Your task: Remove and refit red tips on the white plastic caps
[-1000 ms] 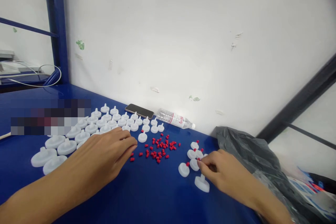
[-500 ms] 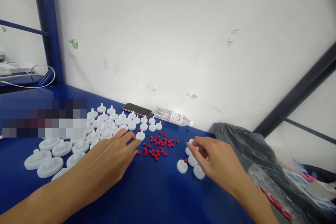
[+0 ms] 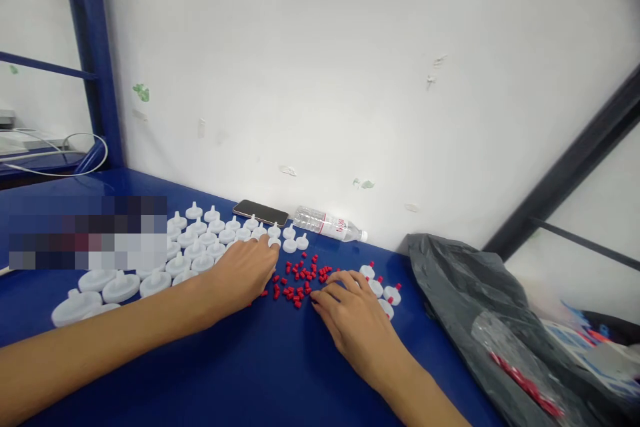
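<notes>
My left hand point(image 3: 247, 271) reaches into the right side of a group of white discs with upright nozzles point(image 3: 201, 263). Its fingers are bent together over a white disc point(image 3: 274, 242) at their tips; the grip is partly hidden by the hand. My right hand point(image 3: 357, 317) is low over the table, fingers apart and curved, with the tips beside a scatter of small red caps point(image 3: 299, 290). Nothing shows between those fingers. Just beyond its knuckles, several white discs with red caps on their nozzles point(image 3: 393, 295) lie partly covered by the hand.
Against the wall lie a phone point(image 3: 261, 212) and a clear plastic bottle point(image 3: 327, 223) on its side. A dark grey plastic bag point(image 3: 445, 280) covers the right edge of the blue table point(image 3: 260, 373), with a clear bag of red pieces point(image 3: 525, 380) on it.
My right hand has left the discs on the right and moved left to the red caps, its fingers opening. My left hand has shifted up and right onto the white discs.
</notes>
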`<state>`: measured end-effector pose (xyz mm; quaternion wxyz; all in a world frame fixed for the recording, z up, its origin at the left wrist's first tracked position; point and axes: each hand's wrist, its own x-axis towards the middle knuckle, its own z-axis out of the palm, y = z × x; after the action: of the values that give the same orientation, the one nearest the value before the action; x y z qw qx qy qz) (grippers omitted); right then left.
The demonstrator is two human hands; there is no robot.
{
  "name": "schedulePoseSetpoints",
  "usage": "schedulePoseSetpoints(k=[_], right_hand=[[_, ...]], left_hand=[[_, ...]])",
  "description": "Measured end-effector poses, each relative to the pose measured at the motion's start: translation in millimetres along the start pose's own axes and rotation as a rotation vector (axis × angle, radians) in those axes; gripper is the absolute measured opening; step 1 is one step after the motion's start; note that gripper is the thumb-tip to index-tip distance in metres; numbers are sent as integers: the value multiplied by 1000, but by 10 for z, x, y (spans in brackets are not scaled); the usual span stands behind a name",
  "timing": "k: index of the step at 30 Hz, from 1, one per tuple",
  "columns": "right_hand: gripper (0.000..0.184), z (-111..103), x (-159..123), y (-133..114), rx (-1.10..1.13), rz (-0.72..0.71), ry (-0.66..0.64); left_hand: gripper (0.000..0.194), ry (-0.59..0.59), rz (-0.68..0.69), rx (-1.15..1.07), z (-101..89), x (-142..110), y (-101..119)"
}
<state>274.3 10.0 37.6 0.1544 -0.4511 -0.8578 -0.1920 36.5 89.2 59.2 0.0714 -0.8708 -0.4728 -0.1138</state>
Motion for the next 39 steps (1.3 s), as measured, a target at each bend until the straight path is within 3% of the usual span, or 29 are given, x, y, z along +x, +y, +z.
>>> schedulePoseSetpoints(k=[3, 7, 11, 16, 23, 29, 35, 39], right_hand=[[12, 8, -6, 8, -14, 16, 2], [10, 47, -13, 21, -46, 40, 12], [12, 79, -12, 49, -62, 33, 7], [12, 39, 1, 67, -71, 49, 1], [11, 28, -2, 111, -61, 70, -9], [18, 33, -15, 144, 35, 72, 0], [21, -45, -29, 94, 238, 156, 94], [25, -158, -3, -10, 577, 255, 101]], left_hand=[[20, -81, -13, 84, -53, 1, 19], [10, -70, -14, 92, -206, 19, 13], [24, 41, -35, 57, -377, -70, -32], [45, 240, -118, -59, -507, -437, -108], [38, 404, -159, -227, -306, -863, -219], [29, 344, -58, -333, -272, -839, -117], [39, 210, -7, -337, -250, -775, -2], [40, 194, 67, -274, -133, -792, 69]])
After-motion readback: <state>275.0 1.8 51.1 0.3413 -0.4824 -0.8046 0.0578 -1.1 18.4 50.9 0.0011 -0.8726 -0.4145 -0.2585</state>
